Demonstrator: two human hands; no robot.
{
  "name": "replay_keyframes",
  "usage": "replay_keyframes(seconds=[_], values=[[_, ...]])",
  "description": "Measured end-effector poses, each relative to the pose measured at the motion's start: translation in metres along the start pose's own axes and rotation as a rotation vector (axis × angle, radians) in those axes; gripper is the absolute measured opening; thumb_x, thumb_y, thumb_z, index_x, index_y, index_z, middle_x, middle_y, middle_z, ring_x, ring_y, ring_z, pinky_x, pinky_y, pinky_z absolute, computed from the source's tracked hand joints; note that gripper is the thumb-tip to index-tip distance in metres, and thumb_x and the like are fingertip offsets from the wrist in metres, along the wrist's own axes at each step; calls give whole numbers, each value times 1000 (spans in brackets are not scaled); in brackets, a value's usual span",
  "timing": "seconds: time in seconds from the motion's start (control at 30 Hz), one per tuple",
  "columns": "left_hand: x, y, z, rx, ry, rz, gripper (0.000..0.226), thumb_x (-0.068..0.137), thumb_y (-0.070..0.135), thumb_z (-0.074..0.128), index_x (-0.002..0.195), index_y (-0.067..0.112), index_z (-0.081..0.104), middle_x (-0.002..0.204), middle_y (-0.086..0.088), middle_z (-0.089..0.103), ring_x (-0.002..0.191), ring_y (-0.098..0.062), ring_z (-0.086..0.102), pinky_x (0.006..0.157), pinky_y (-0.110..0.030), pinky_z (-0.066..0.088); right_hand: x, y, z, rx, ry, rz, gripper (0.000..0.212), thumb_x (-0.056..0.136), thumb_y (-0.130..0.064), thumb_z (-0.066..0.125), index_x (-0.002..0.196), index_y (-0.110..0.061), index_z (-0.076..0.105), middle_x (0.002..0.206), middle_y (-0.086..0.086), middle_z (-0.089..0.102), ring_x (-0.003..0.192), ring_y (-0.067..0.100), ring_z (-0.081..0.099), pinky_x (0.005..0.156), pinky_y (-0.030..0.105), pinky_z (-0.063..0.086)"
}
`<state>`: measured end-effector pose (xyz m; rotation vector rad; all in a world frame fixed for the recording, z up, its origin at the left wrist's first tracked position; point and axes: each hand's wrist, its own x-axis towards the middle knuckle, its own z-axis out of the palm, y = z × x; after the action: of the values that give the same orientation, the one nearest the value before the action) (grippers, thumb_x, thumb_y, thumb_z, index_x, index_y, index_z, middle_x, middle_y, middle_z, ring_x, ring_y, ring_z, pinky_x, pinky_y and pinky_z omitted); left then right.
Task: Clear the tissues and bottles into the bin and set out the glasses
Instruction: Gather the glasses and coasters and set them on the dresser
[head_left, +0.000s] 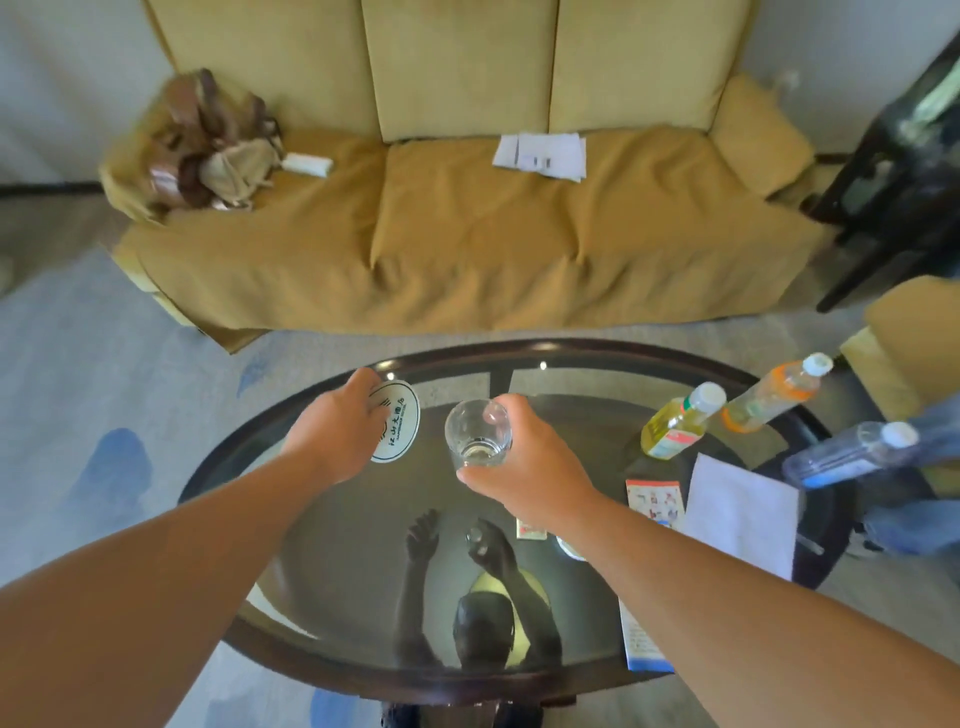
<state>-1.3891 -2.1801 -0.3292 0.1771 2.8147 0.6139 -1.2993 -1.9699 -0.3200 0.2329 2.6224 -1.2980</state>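
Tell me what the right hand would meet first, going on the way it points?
Probably the round white coaster under the left hand, though the right hand, holding a glass, may pass above.

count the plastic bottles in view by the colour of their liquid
yellow-liquid plastic bottle with white cap: 1
orange-liquid plastic bottle with white cap: 1
clear bluish plastic bottle with white cap: 1
total: 3
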Motion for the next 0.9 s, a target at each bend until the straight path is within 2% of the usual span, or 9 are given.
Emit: replay_keyframes(seconds=[0.13,0.23,0.33,0.4,0.5,0.63,0.77,0.9], values=[[-18,13,-42,22,71,16,13,97,27,42,109,22,46,91,-11,65,75,-31,60,62,-36,50,-15,-37,-23,-3,29,-58,55,64,-45,70,110,-35,40,99,-18,54,81,9,55,64,27,40],[-30,22,-69,15,102,47,14,97,26,42,110,22,46,89,-10,62,75,-32,58,55,-32,41,-28,-61,-38,1,55,-92,58,66,-44,72,115,-32,42,103,-19,54,84,7,54,63,23,37],[-42,29,-93,30,123,118,12,97,25,41,108,22,46,85,-9,61,68,-27,55,49,-27,34,-46,-84,-48,-22,103,-107,63,67,-44,73,120,-31,41,112,-18,54,92,8,55,72,27,43],[-49,33,-106,19,113,168,13,98,24,40,109,21,46,87,-10,62,71,-30,57,54,-31,42,-61,-98,-51,-29,140,-97,63,68,-43,72,120,-32,40,113,-17,52,96,9,55,80,31,47],[-61,43,-123,5,102,239,12,97,24,41,107,21,47,91,-11,65,76,-32,60,65,-37,51,-87,-116,-54,-43,210,-80,56,68,-43,72,113,-33,40,105,-17,52,89,11,54,73,31,47],[-80,56,-138,10,103,354,13,98,26,41,107,22,48,87,-10,65,67,-26,59,56,-32,46,-123,-134,-57,-52,295,-54,55,67,-46,71,111,-33,40,105,-15,54,91,11,56,75,32,48],[-97,72,-150,23,96,460,16,98,27,39,110,21,49,80,-5,61,64,-19,57,52,-29,41,-158,-145,-62,-58,368,-29,54,64,-52,70,105,-37,39,100,-18,54,85,5,54,63,25,41],[-117,91,-156,9,72,538,13,98,29,39,106,24,47,83,-4,63,66,-15,57,50,-26,40,-193,-148,-70,-55,441,2,52,63,-51,73,102,-36,41,99,-18,54,84,1,53,63,23,40]])
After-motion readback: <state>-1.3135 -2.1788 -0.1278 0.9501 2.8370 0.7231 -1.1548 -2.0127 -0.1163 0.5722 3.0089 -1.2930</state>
